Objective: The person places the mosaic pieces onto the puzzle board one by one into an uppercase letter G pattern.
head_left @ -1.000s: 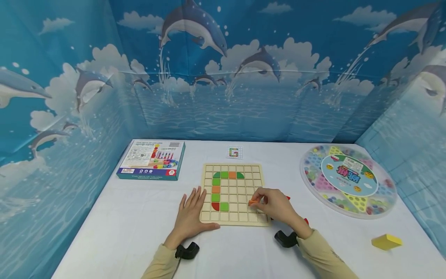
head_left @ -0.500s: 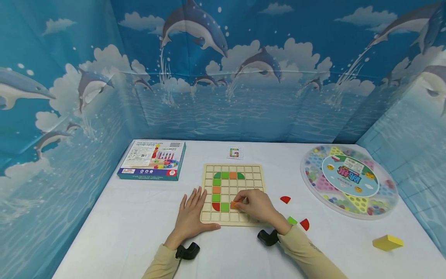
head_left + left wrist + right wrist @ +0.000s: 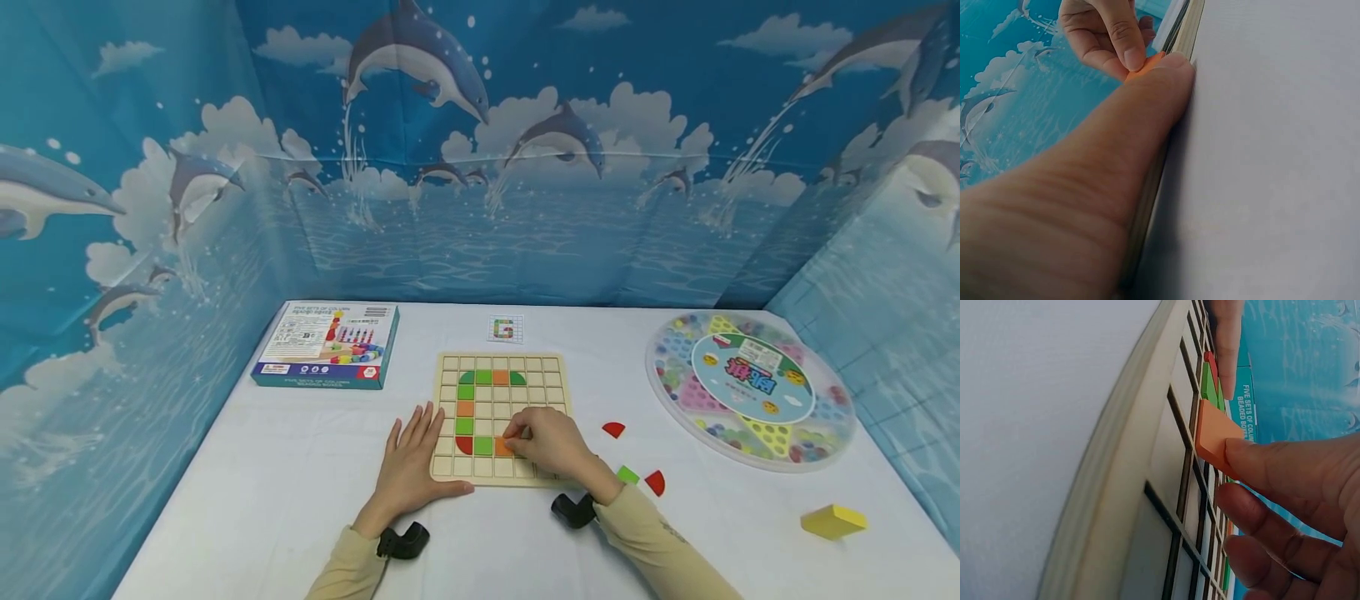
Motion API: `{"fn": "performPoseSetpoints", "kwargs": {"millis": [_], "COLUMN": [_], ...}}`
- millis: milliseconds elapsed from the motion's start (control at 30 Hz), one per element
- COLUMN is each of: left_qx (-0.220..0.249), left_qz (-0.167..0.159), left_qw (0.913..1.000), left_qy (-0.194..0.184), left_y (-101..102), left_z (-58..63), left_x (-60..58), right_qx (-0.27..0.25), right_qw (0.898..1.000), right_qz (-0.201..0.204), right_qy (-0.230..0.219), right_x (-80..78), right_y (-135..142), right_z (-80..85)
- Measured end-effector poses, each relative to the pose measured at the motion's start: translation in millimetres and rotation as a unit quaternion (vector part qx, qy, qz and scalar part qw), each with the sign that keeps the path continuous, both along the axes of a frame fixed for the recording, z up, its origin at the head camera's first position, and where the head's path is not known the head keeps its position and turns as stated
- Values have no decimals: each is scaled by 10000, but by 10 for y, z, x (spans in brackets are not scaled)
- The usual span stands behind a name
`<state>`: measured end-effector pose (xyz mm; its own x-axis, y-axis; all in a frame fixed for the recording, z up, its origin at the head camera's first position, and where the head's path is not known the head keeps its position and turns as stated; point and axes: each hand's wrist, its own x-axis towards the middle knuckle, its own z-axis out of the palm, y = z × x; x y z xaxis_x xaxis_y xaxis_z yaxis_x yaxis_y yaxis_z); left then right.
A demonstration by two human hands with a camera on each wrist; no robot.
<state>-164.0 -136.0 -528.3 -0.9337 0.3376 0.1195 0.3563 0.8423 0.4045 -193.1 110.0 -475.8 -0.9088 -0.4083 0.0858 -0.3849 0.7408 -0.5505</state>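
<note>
My right hand [image 3: 553, 440] pinches an orange square tile [image 3: 1213, 431] between thumb and fingers, low over the wooden grid board [image 3: 483, 417]. One edge of that tile meets the board next to a green square tile [image 3: 483, 446], with a red quarter-round tile [image 3: 464, 444] further left. Up the board's left side and along its upper row run more green and orange squares, with green quarter-round corners. My left hand [image 3: 412, 454] lies spread at the board's left edge, fingers straight, thumb along the near edge.
Right of the board lie two red quarter-round tiles [image 3: 613, 429] and a green tile [image 3: 627, 475]. A small pattern card [image 3: 506, 328] is behind the board. A boxed toy [image 3: 326, 346] sits back left; a round game case [image 3: 675, 400] and a yellow block [image 3: 832, 522] are at right.
My right hand has carried the orange tile left across the board to beside the green square, where it now sits lower and flatter. The left hand stays put.
</note>
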Motion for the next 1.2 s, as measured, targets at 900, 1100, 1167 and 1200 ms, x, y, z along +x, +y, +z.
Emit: {"fn": "performPoseSetpoints", "kwargs": {"millis": [900,1100,1167,1200], "left_qx": [-48,-53,-36,-42], "left_qz": [23,49,51,52], "left_qw": [10000,10000,10000,10000], "left_qy": [-26,-50,-61,-69], "left_y": [11,8,9,11], "left_z": [11,10,10,11], "left_x": [2,-4,-2,-1], "right_qx": [800,806,713,665], "right_qw": [9928,9924,9942,9949], "right_qz": [359,459,459,472], "right_qy": [815,814,668,590], "right_x": [45,65,62,62], "right_y": [21,57,70,81], "right_z": [-3,-2,-8,-8]}}
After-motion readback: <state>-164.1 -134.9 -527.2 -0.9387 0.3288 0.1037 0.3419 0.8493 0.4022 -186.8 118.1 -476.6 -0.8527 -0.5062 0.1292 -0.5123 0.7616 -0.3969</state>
